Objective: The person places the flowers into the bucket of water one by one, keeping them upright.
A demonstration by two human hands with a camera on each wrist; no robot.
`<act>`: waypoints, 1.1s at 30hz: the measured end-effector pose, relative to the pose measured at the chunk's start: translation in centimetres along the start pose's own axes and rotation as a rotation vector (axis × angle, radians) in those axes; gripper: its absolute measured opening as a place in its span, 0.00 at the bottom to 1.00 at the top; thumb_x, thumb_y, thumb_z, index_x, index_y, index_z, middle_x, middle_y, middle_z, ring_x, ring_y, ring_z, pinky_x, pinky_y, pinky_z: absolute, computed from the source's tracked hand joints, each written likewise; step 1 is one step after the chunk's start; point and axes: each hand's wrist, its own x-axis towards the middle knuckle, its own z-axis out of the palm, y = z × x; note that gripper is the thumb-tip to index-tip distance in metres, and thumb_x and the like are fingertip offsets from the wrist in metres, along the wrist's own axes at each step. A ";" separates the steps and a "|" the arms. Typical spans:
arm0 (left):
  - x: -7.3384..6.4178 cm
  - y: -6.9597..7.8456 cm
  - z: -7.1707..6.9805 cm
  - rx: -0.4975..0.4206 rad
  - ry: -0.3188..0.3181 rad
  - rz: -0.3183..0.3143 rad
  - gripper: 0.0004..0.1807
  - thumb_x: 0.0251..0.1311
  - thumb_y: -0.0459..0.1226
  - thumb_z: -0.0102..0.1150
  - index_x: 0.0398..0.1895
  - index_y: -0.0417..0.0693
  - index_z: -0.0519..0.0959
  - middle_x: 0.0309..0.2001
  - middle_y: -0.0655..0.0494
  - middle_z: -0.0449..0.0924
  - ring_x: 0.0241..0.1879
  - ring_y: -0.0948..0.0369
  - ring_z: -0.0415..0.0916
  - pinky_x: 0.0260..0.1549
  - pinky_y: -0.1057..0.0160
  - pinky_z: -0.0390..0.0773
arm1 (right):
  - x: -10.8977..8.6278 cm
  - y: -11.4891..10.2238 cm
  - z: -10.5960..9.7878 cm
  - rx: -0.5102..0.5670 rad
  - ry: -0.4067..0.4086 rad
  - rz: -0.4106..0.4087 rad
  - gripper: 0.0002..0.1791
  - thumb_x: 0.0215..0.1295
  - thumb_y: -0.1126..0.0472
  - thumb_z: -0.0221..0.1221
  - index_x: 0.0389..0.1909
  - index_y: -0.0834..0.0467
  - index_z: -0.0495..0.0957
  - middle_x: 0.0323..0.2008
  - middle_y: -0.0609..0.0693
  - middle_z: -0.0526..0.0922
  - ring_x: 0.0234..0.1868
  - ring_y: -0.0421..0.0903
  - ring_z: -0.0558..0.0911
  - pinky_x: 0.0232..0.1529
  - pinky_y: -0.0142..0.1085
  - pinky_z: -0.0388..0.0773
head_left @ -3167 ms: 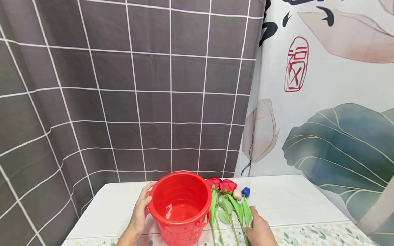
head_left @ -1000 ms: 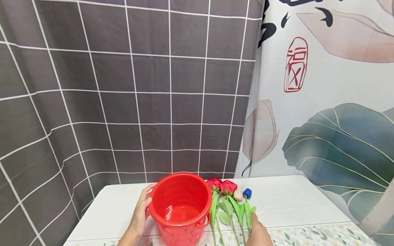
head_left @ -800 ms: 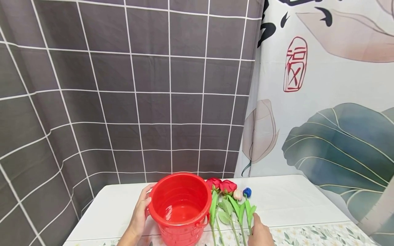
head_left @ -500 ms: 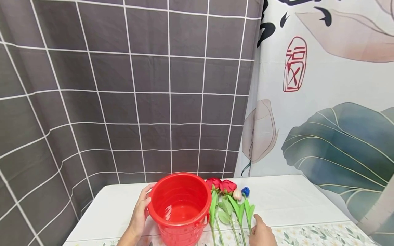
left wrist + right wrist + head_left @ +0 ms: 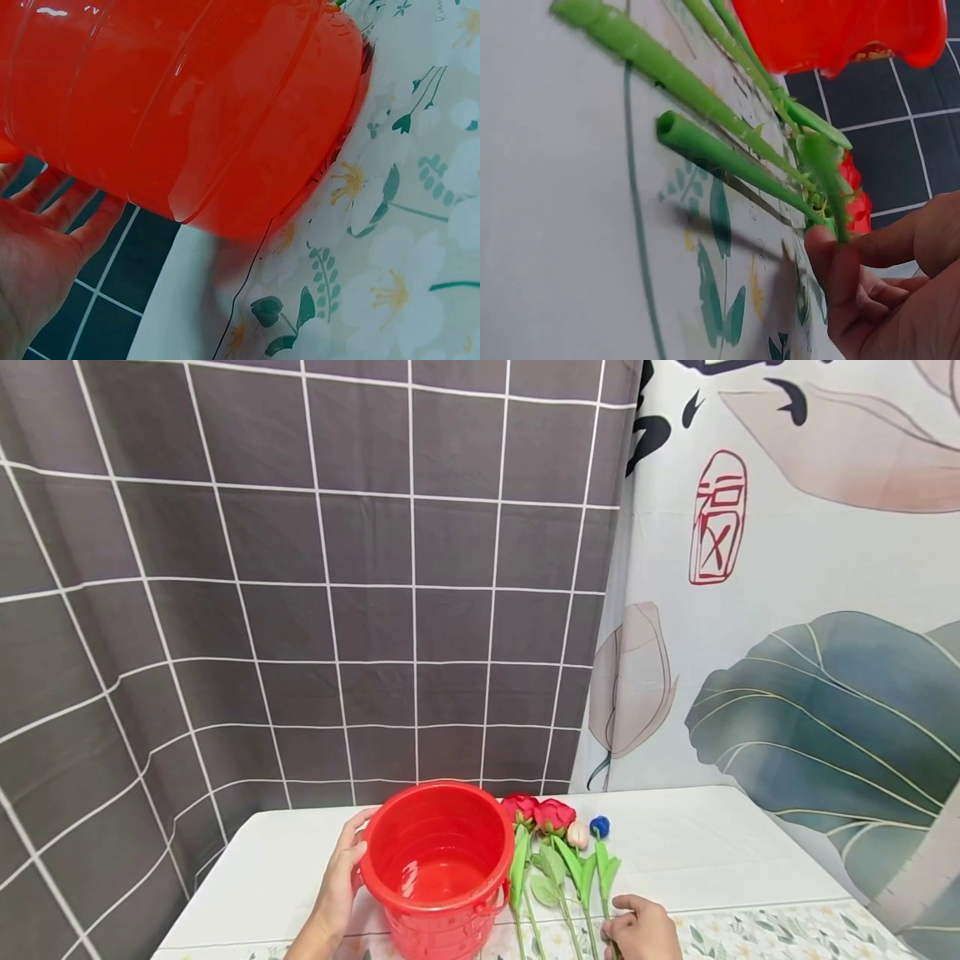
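Note:
A red plastic bucket (image 5: 442, 852) stands upright at the table's front middle. My left hand (image 5: 340, 881) holds its left side at the rim; in the left wrist view, the fingers (image 5: 60, 206) lie along the bucket wall, tips partly hidden. To the right lie several artificial flowers: two red blooms (image 5: 555, 815), a peach tulip (image 5: 577, 835) and a blue tulip (image 5: 599, 827). My right hand (image 5: 642, 928) pinches the blue tulip's green stem low down. Up close, thumb and fingertips meet on a green stem (image 5: 826, 180), with other stems (image 5: 727, 161) beside it.
A white cloth with a floral print along its front edge (image 5: 780, 935) covers the table (image 5: 697, 843). Behind hangs a dark grid-patterned curtain (image 5: 457, 635), with a painted white curtain (image 5: 660, 552) at the right. The bucket's right handle end (image 5: 495, 906) sits close to the flowers.
My right hand has slid down from the leaves to the lower stem of the blue tulip and its fingers have closed in. The tulip shifted slightly. Left hand and bucket stay put.

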 end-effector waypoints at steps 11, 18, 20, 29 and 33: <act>0.0 0.0 -0.1 -0.008 -0.004 -0.007 0.27 0.64 0.35 0.32 0.67 0.45 0.61 0.63 0.40 0.66 0.53 0.58 0.73 0.47 0.60 0.78 | 0.0 0.3 -0.4 0.217 -0.077 0.048 0.16 0.55 0.77 0.58 0.45 0.79 0.73 0.21 0.53 0.82 0.17 0.47 0.79 0.22 0.40 0.76; -0.1 0.1 -0.1 -0.005 -0.013 0.011 0.26 0.65 0.36 0.32 0.68 0.45 0.61 0.63 0.40 0.67 0.54 0.58 0.73 0.47 0.60 0.77 | -0.1 0.0 -0.6 0.221 -0.108 0.030 0.17 0.52 0.79 0.59 0.45 0.80 0.72 0.20 0.53 0.81 0.19 0.46 0.80 0.23 0.38 0.76; -0.1 0.1 -0.1 -0.011 -0.015 0.023 0.27 0.65 0.36 0.31 0.68 0.44 0.60 0.62 0.40 0.67 0.53 0.58 0.73 0.47 0.60 0.77 | -0.1 -0.1 -0.6 0.214 -0.105 0.019 0.18 0.51 0.79 0.59 0.45 0.80 0.72 0.19 0.53 0.81 0.18 0.46 0.80 0.22 0.37 0.76; -0.1 0.3 -0.1 -0.012 -0.009 0.017 0.26 0.65 0.36 0.31 0.68 0.45 0.60 0.61 0.40 0.67 0.52 0.60 0.73 0.46 0.61 0.78 | -0.5 -0.9 -0.5 0.241 -0.057 -0.007 0.19 0.50 0.79 0.61 0.46 0.79 0.72 0.20 0.53 0.80 0.17 0.44 0.76 0.20 0.36 0.74; -0.1 0.2 0.0 -0.007 -0.007 0.006 0.26 0.65 0.36 0.31 0.67 0.45 0.61 0.62 0.39 0.67 0.52 0.60 0.73 0.46 0.60 0.77 | -0.7 -1.3 -0.7 0.214 -0.047 -0.029 0.19 0.52 0.78 0.61 0.47 0.78 0.72 0.20 0.52 0.80 0.17 0.44 0.77 0.20 0.35 0.74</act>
